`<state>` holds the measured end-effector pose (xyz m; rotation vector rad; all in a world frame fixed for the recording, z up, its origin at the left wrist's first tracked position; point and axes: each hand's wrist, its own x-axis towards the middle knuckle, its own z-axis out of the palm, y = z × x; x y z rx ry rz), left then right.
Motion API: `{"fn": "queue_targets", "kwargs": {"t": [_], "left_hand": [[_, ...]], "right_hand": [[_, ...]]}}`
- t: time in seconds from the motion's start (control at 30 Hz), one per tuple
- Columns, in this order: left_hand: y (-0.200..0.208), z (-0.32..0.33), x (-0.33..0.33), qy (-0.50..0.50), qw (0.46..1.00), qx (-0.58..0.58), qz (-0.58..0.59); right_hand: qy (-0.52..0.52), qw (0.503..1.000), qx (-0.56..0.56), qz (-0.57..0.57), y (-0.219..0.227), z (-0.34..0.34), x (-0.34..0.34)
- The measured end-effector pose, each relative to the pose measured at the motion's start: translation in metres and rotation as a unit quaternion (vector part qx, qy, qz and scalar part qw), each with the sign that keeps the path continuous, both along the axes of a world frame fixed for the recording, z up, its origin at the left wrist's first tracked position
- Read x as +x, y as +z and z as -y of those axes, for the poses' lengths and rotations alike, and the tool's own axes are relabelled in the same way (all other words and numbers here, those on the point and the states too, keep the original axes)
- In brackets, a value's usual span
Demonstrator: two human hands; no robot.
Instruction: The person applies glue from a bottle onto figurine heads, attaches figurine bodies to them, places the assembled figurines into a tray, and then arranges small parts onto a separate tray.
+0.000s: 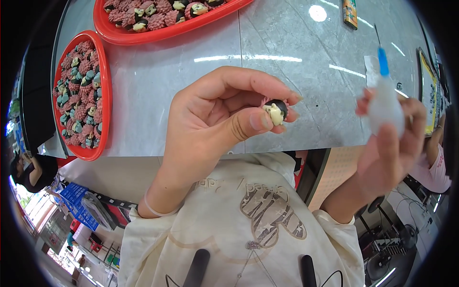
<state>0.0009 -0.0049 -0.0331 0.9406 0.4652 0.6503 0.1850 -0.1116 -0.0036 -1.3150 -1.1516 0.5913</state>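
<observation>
My left hand point(215, 112) pinches a small toy figure point(276, 111) between thumb and fingers; it has a cream face, a black part and a pink spiky back. To the right, my right hand point(394, 148) grips a small translucent white squeeze bottle point(385, 103) with a blue nozzle and a thin needle tip pointing up. The bottle's tip is apart from the figure, roughly a hand's width to its right. Both hands hover over the near edge of a grey marble table point(287, 43).
Two red oval trays hold several of the same pink spiky figures: one at the left point(106, 95), one at the top point(143, 34). A small orange and green box point(350, 13) stands far back. Other people sit at the left edge point(26, 172) and right edge point(435, 162).
</observation>
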Motion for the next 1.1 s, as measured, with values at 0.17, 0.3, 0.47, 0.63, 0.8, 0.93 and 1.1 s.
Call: {"fn": "queue_targets", "kwargs": {"t": [0.17, 0.3, 0.47, 0.63, 0.8, 0.93, 1.1], "left_hand": [[0.0, 0.002, -0.001, -0.009, 1.0, 0.006, -0.002], [-0.001, 0.003, -0.01, 0.018, 1.0, 0.002, -0.014], [0.0, 0.006, -0.007, 0.016, 1.0, 0.013, -0.016], [-0.001, 0.002, -0.004, 0.003, 1.0, 0.008, -0.005], [-0.002, 0.002, -0.005, 0.003, 1.0, -0.005, 0.003], [-0.001, 0.001, -0.005, -0.006, 1.0, -0.013, 0.024], [0.004, 0.004, -0.004, -0.004, 0.999, 0.024, -0.021]], "right_hand": [[-0.108, 0.986, -0.01, 0.125, -0.034, -0.021, -0.006], [-0.072, 0.978, -0.082, 0.178, -0.027, -0.03, -0.015], [-0.245, 0.916, -0.104, 0.299, -0.013, 0.002, 0.058], [-0.364, 0.82, -0.275, 0.345, -0.026, 0.021, 0.097], [-0.316, 0.938, -0.13, 0.063, -0.025, 0.025, 0.084], [-0.151, 0.972, -0.011, -0.179, -0.004, 0.042, 0.066], [0.06, 0.968, 0.009, -0.243, -0.001, 0.025, 0.017]]}}
